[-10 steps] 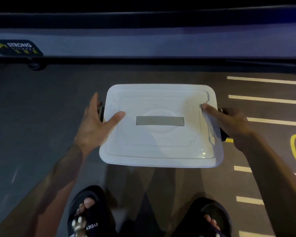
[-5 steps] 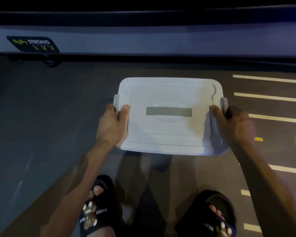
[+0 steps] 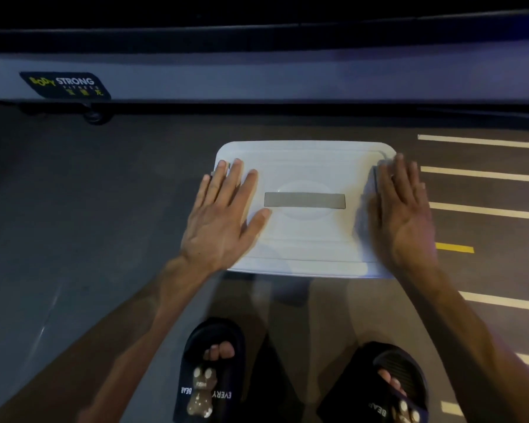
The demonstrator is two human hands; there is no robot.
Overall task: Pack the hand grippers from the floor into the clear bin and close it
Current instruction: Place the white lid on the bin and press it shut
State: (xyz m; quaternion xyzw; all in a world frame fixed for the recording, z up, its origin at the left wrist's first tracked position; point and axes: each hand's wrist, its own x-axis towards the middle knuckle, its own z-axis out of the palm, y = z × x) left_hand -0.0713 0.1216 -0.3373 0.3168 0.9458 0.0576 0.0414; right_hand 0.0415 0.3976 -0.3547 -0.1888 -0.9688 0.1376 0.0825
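**Tech:** While both palms lie flat on the lid (image 3: 306, 178), check the seating first. Your left hand (image 3: 223, 218) rests on the lid's left part, fingers straight and spread, gripping nothing. Your right hand (image 3: 402, 215) lies flat along the right edge, fingers straight and close together, also gripping nothing.

**Op:** Where's the bin, and are the hand grippers inside?

**Tech:** The clear bin (image 3: 290, 267) sits on the floor (image 3: 104, 209), directly ahead of your sandals (image 3: 209, 370). The lid covers it fully, so the contents can't be confirmed from the head view; no grippers show on the floor.

**Op:** How do I finish the close?

**Tech:** Judged procedure: press down evenly w/ both palms, near edge then far edge, until the rim sits flush all round. Then check the side latches. A latch tab (image 3: 377, 175) shows at your right fingertips; whether it's locked can't be told. Uneven pressure may pop one corner.

**Op:** Surface and room?

**Tech:** The floor is dark, smooth flooring w/ white line markings (image 3: 483, 174) at right, plus yellow markings (image 3: 454, 248). An exercise machine base (image 3: 287, 77) w/ a "STRONG" label (image 3: 64, 85) runs across the far side. Lighting is dim.
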